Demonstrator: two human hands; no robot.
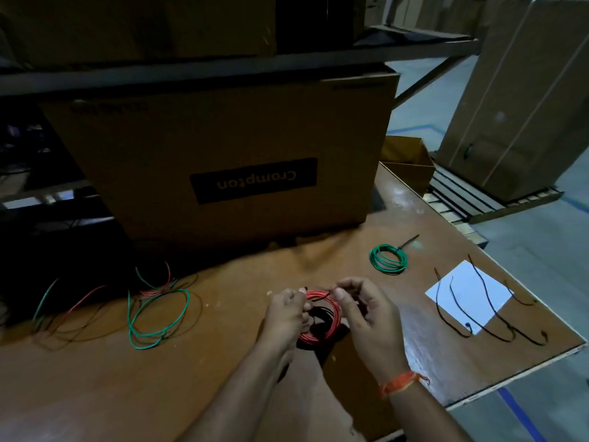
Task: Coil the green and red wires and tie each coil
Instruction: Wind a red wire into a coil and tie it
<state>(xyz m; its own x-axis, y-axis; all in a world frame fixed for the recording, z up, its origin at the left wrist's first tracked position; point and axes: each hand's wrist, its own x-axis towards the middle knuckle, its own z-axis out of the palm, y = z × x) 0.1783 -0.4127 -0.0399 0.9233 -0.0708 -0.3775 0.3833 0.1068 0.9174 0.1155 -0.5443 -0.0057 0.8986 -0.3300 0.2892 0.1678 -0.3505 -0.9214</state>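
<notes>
A red wire coil (334, 317) hangs just above the wooden table (223, 362) between my two hands. My left hand (287, 317) grips the coil's left side. My right hand (366, 314) pinches a thin black tie (320, 295) that crosses the top of the coil. A green wire coil (388, 259) with a black tie sticking out lies at the right rear of the table. Loose green wire (153, 317) and red wire (156, 290) lie tangled at the left.
A large cardboard box (223, 154) stands upside down at the back of the table. On the right, several black ties (484, 301) lie across a white sheet (468, 298). The table's right edge drops to the floor, where a pallet (478, 199) carries another box.
</notes>
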